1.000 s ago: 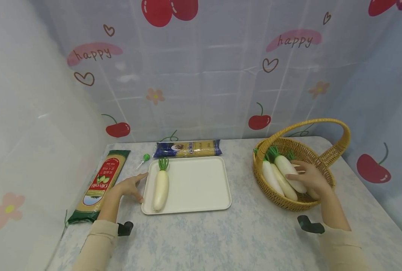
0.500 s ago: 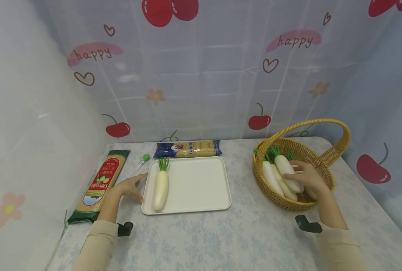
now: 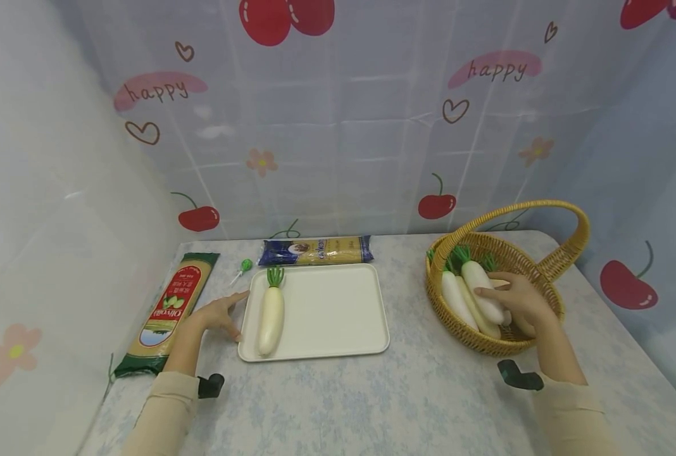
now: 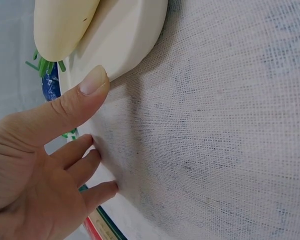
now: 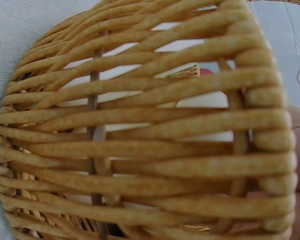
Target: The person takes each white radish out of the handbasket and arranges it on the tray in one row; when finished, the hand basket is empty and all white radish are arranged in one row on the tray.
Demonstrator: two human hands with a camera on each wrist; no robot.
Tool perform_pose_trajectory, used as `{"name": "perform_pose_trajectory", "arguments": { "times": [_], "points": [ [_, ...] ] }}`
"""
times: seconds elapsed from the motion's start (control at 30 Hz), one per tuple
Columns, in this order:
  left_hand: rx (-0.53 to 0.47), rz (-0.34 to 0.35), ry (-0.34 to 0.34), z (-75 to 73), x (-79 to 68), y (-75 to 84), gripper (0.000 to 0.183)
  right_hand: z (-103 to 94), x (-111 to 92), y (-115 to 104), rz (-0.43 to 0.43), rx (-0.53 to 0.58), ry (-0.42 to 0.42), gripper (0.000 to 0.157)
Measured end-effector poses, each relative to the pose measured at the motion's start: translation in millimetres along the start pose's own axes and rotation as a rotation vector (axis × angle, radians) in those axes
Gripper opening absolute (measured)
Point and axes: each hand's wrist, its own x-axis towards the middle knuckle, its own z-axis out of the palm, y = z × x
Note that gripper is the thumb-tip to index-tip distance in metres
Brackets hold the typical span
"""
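A yellow wicker basket on the right holds several white radishes with green tops. Inside it my right hand grips one white radish, thumb on its near left side and fingers behind. In the right wrist view the basket's woven wall covers most of that hand. At the left end of a cream tray, my left hand has its fingers spread, the thumb right at the tray's near corner. One pale radish lies lengthwise on the tray, its leaves toward the far edge.
A green-ended pasta packet lies left of the left hand. Behind the tray is a blue and gold packet, with a green lollipop near its left end. The basket's tall handle arches over its opening.
The right hand has shifted slightly left in the basket, and the radish it grips has moved a little with its lower end. The left hand and tray have stayed put.
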Motion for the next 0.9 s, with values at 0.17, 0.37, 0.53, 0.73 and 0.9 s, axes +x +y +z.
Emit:
{"name": "perform_pose_trajectory", "arguments": {
  "times": [0.17, 0.37, 0.53, 0.73, 0.9],
  "points": [
    [-0.003, 0.002, 0.0, 0.3, -1.6, 1.6, 0.11, 1.1, 1, 3, 0.02, 0.059, 0.014, 0.084],
    [-0.021, 0.008, -0.002, 0.5, -1.7, 1.5, 0.112, 2.0, 0, 8, 0.027, 0.152, 0.024, 0.083],
    [-0.021, 0.042, -0.011, -2.2, -3.1, 0.4, 0.115, 0.0, -4, 9, -0.003, 0.162, 0.041, 0.081],
    [-0.025, 0.026, 0.002, -0.1, -2.7, 0.8, 0.112, -3.4, -10, 10, -0.026, 0.206, 0.029, 0.081],
    [-0.004, 0.039, 0.011, 0.4, -2.2, -0.4, 0.11, -4.0, -17, 11, -0.054, 0.313, 0.019, 0.076]
  ]
}}
